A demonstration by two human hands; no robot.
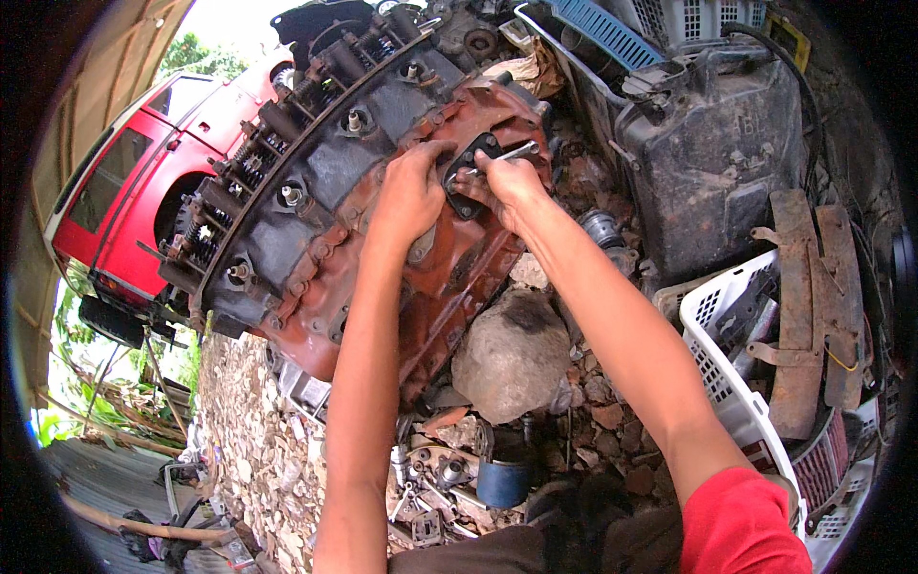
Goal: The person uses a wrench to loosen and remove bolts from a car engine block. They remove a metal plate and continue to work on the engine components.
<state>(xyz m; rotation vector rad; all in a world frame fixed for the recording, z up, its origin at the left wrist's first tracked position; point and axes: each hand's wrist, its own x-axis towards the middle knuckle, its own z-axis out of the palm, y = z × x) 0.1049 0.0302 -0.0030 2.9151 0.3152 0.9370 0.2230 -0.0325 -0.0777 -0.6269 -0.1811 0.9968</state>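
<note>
A large engine block point(459, 244), reddish-brown with a dark cylinder head point(330, 153), lies tilted in front of me. On its side sits a black metal cover plate point(466, 208) with bolt heads. My right hand point(512, 188) is closed at the plate around a slim silver tool point(521, 151) that looks like a wrench; its far end sticks out past my thumb. Just left of the plate, my left hand point(414, 191) is bent over against the block. Most of its fingertips are hidden, so its grip cannot be made out.
A big stone point(512, 354) sits against the block's near side. Tools and metal parts point(445, 478) lie near a blue cup-shaped part point(503, 483). To the right stand a black tank point(712, 153) and a white crate point(712, 364); a red vehicle point(143, 182) is behind left.
</note>
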